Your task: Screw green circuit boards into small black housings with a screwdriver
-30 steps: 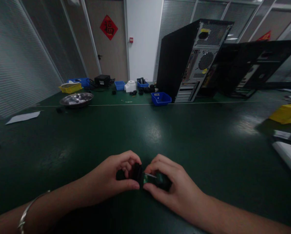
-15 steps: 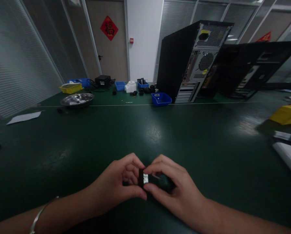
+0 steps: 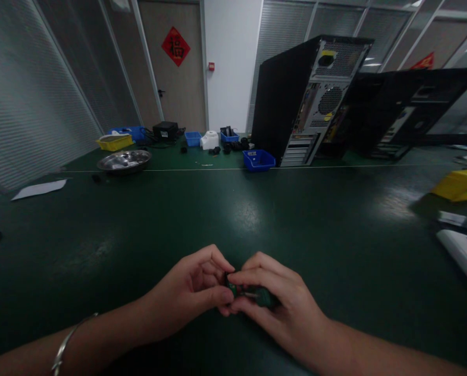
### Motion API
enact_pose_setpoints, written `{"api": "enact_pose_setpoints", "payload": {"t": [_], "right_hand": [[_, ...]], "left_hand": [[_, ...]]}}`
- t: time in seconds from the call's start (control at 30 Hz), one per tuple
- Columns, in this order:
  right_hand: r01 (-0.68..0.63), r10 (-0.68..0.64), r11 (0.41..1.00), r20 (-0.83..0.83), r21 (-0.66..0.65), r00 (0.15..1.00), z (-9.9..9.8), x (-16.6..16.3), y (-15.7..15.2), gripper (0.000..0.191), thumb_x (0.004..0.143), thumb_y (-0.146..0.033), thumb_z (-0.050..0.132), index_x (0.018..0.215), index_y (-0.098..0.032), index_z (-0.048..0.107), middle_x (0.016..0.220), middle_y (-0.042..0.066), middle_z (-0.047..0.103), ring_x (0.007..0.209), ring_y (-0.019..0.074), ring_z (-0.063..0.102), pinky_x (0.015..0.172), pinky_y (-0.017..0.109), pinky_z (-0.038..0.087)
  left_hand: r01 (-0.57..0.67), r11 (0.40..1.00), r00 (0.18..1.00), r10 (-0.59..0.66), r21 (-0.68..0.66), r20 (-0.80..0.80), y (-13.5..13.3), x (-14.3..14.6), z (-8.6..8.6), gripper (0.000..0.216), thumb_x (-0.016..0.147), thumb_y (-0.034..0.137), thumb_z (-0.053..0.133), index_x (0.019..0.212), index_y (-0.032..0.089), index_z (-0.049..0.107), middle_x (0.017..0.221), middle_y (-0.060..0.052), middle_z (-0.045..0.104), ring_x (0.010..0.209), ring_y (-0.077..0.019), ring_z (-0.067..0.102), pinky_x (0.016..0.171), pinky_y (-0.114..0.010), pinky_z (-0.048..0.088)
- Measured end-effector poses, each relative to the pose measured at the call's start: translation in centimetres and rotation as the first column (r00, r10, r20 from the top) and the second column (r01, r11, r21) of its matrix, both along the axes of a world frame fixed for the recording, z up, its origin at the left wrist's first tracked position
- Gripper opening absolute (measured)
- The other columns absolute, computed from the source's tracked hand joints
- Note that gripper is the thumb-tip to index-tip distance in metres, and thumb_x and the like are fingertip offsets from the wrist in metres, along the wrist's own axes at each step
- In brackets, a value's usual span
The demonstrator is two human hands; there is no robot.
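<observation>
At the near middle of the table, my left hand [image 3: 196,290] pinches a small black-edged part [image 3: 231,286] with some green on it. Its exact kind is hidden by the fingers. My right hand [image 3: 284,297] is closed around a short green-handled screwdriver [image 3: 263,296], whose thin metal shaft points left toward the part. The thumb and index finger of the right hand also reach the part, and both hands' fingertips meet there.
The green table [image 3: 147,219] stretches ahead. At the back stand a steel bowl [image 3: 124,162], a blue bin [image 3: 259,161], and a black computer tower [image 3: 282,99]. A yellow bin [image 3: 460,185] and a white device [image 3: 462,250] lie at right; a paper sheet [image 3: 39,189] at left.
The small part has turned between my fingers: its white patch no longer shows, and green does. The left thumb has moved up onto it. The screwdriver's shaft shows more clearly.
</observation>
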State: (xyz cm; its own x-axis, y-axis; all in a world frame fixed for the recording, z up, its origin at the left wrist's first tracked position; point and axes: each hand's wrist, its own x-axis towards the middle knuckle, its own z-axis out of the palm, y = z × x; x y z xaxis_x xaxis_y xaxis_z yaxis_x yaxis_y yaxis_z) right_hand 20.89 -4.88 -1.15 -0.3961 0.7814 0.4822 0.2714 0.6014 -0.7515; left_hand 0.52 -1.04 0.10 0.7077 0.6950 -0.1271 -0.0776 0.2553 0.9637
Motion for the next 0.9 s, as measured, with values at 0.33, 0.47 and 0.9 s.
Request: {"api": "enact_pose_setpoints", "payload": {"t": [0.33,0.47,0.9], "right_hand": [[-0.026,0.026,1.0,0.026,-0.003,0.999,0.5,0.6,0.3,0.048,0.091,-0.02,0.066,0.136,-0.026,0.052,0.097,0.005,0.061,0.085,0.017,0.06,0.074,0.028,0.05],[0.019,-0.019,1.0,0.012,-0.01,1.0,0.6,0.9,0.8,0.031,0.091,-0.018,0.063,0.122,-0.021,0.063,0.092,0.006,0.063,0.082,0.017,0.061,0.072,0.028,0.049],[0.198,-0.195,0.97,0.039,-0.138,0.98,0.9,0.5,1.2,0.015,0.092,-0.024,0.059,0.093,-0.016,0.071,0.083,0.005,0.07,0.079,0.019,0.065,0.075,0.029,0.05]], "left_hand": [[-0.174,0.98,0.985,0.172,0.101,0.031,1.4,-0.7,1.5,0.025,0.088,0.025,0.066,0.11,0.018,0.055,0.09,-0.004,0.07,0.079,-0.017,0.065,0.072,-0.029,0.049],[-0.502,0.858,0.86,0.509,0.105,-0.047,3.3,-3.4,3.1,0.026,0.089,0.024,0.061,0.114,0.015,0.063,0.092,-0.008,0.072,0.081,-0.0188,0.065,0.074,-0.029,0.051],[-0.968,0.111,0.113,0.994,0.225,-0.006,3.3,-22.4,1.3,0.03,0.088,0.004,0.049,0.083,0.024,0.07,0.082,0.003,0.066,0.081,-0.013,0.062,0.058,-0.016,0.051]]}}
